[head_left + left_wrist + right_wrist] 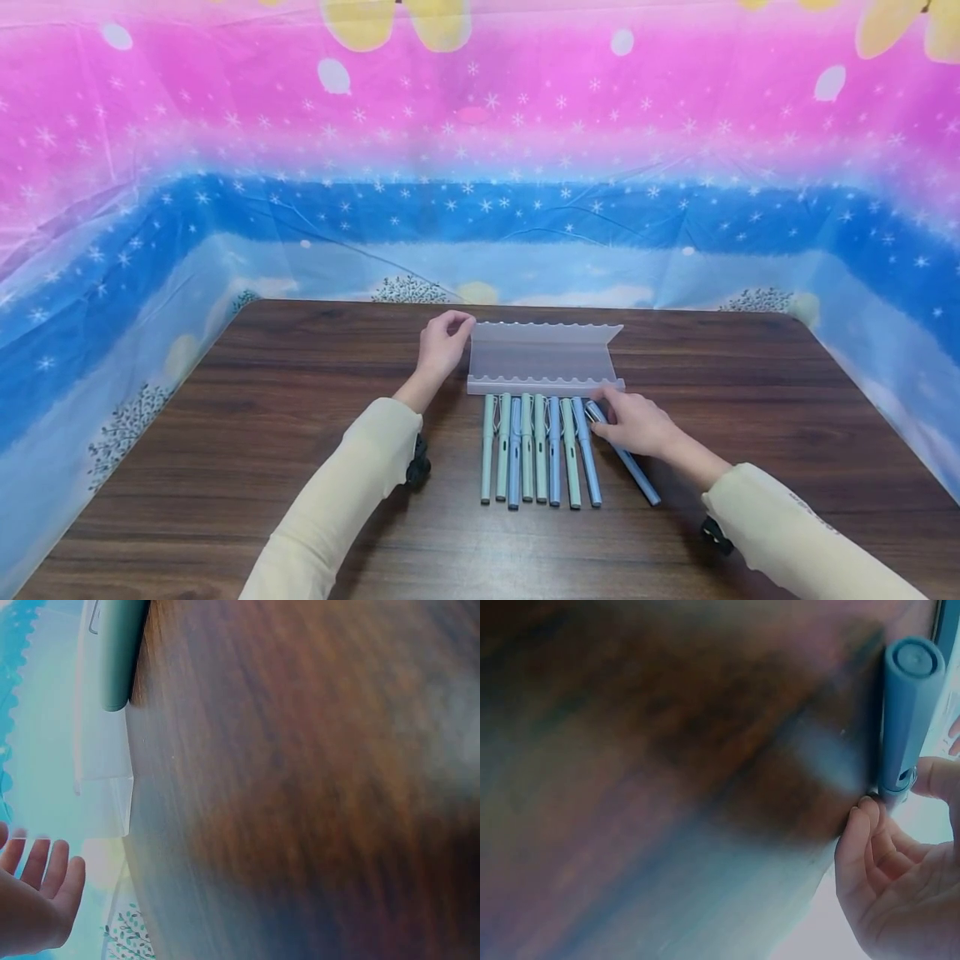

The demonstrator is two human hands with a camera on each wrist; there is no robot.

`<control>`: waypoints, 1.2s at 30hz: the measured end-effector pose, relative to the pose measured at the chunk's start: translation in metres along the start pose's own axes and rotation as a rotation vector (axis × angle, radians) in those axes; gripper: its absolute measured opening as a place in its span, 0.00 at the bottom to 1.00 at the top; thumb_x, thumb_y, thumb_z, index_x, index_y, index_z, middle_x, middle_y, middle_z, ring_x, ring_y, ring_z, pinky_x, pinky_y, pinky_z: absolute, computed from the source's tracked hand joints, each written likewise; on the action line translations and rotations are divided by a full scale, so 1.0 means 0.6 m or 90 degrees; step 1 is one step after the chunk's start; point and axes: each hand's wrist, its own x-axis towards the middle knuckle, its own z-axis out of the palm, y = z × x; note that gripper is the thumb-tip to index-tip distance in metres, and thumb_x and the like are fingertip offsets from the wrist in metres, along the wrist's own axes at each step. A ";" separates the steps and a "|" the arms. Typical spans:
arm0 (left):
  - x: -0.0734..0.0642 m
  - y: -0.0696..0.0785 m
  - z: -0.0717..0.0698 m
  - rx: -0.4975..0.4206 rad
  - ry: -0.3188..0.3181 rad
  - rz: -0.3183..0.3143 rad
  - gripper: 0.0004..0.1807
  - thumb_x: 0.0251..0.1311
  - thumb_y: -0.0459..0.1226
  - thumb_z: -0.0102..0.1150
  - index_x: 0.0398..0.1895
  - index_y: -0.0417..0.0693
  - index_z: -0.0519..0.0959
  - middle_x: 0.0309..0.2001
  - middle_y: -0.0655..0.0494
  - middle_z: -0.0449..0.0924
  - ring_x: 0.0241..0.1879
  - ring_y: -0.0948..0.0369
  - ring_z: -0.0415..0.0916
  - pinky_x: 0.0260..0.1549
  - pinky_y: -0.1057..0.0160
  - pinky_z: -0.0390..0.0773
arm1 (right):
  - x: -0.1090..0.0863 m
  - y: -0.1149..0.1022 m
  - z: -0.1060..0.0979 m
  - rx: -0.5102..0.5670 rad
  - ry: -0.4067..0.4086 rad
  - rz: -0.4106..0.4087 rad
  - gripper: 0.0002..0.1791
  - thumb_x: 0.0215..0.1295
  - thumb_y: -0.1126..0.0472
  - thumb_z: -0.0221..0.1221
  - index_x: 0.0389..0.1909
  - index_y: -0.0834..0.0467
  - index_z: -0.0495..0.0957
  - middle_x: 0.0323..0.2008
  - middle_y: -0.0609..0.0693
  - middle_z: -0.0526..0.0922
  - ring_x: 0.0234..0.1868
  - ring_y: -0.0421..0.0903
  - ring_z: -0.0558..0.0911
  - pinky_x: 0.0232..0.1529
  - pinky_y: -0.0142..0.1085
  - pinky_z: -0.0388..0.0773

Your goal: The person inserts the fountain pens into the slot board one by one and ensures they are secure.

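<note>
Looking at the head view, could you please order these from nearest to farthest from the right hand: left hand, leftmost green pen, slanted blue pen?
1. Slanted blue pen: held by the right hand.
2. Leftmost green pen: well to the left.
3. Left hand: farther left, by the translucent holder.

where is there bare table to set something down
Bare tabletop lies left of the left sleeve and between the right hand and its right edge. Crowded: the middle, where pens line up close to the translucent tray.
</note>
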 end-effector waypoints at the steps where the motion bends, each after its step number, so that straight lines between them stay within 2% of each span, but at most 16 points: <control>1: 0.000 0.000 0.000 0.003 0.001 0.001 0.10 0.59 0.40 0.52 0.37 0.43 0.79 0.37 0.52 0.79 0.40 0.58 0.74 0.41 0.62 0.71 | 0.000 0.000 -0.001 0.006 -0.003 0.001 0.20 0.56 0.62 0.57 0.49 0.61 0.67 0.16 0.46 0.67 0.13 0.41 0.65 0.14 0.34 0.60; 4: 0.001 0.000 -0.001 0.008 0.002 0.007 0.10 0.59 0.40 0.52 0.36 0.43 0.79 0.36 0.52 0.79 0.39 0.58 0.74 0.41 0.62 0.71 | 0.001 0.005 -0.003 0.023 -0.010 -0.006 0.20 0.56 0.62 0.57 0.49 0.63 0.67 0.17 0.46 0.68 0.14 0.41 0.66 0.15 0.34 0.62; 8: 0.001 0.000 -0.002 0.005 -0.001 0.010 0.10 0.59 0.39 0.52 0.36 0.43 0.79 0.36 0.51 0.79 0.39 0.58 0.74 0.40 0.62 0.71 | 0.000 0.014 -0.011 0.059 -0.017 -0.042 0.19 0.57 0.62 0.56 0.49 0.64 0.67 0.19 0.45 0.70 0.15 0.40 0.67 0.17 0.34 0.65; 12: 0.000 0.000 -0.004 0.002 -0.007 0.007 0.10 0.59 0.39 0.53 0.37 0.42 0.79 0.36 0.51 0.79 0.38 0.57 0.74 0.39 0.62 0.71 | 0.001 0.024 -0.023 0.129 -0.027 -0.070 0.19 0.59 0.62 0.55 0.50 0.63 0.65 0.22 0.46 0.72 0.16 0.41 0.68 0.18 0.34 0.67; 19: 0.001 0.001 -0.005 0.011 -0.006 0.008 0.10 0.58 0.40 0.53 0.36 0.43 0.79 0.36 0.51 0.79 0.38 0.58 0.74 0.41 0.62 0.70 | 0.002 0.032 -0.047 0.266 -0.020 -0.081 0.21 0.60 0.59 0.55 0.52 0.63 0.63 0.26 0.51 0.75 0.19 0.47 0.71 0.19 0.39 0.72; 21: 0.002 0.000 -0.004 0.011 -0.004 0.008 0.10 0.58 0.39 0.53 0.36 0.43 0.79 0.36 0.51 0.79 0.38 0.58 0.74 0.41 0.62 0.70 | -0.003 0.021 -0.058 0.278 -0.012 -0.078 0.21 0.60 0.62 0.55 0.52 0.64 0.62 0.26 0.54 0.75 0.19 0.49 0.71 0.21 0.41 0.72; 26: 0.002 0.000 -0.004 0.009 -0.004 0.009 0.10 0.58 0.39 0.53 0.37 0.43 0.79 0.36 0.52 0.79 0.38 0.57 0.74 0.40 0.62 0.70 | -0.004 0.018 -0.069 0.295 0.010 -0.084 0.20 0.60 0.65 0.55 0.52 0.62 0.63 0.27 0.55 0.75 0.20 0.51 0.71 0.21 0.42 0.72; 32: 0.001 -0.002 -0.005 0.010 -0.007 0.011 0.11 0.58 0.40 0.53 0.37 0.43 0.79 0.37 0.52 0.79 0.39 0.58 0.73 0.41 0.61 0.70 | 0.007 0.041 -0.072 0.297 0.039 -0.093 0.21 0.60 0.58 0.56 0.53 0.57 0.63 0.29 0.54 0.76 0.23 0.53 0.72 0.24 0.44 0.73; 36: 0.002 -0.002 -0.005 0.008 -0.010 0.009 0.11 0.59 0.40 0.53 0.38 0.43 0.79 0.37 0.52 0.79 0.39 0.57 0.73 0.41 0.60 0.70 | 0.012 0.046 -0.080 0.297 0.063 -0.096 0.22 0.61 0.59 0.55 0.54 0.58 0.62 0.29 0.54 0.76 0.24 0.55 0.73 0.26 0.46 0.73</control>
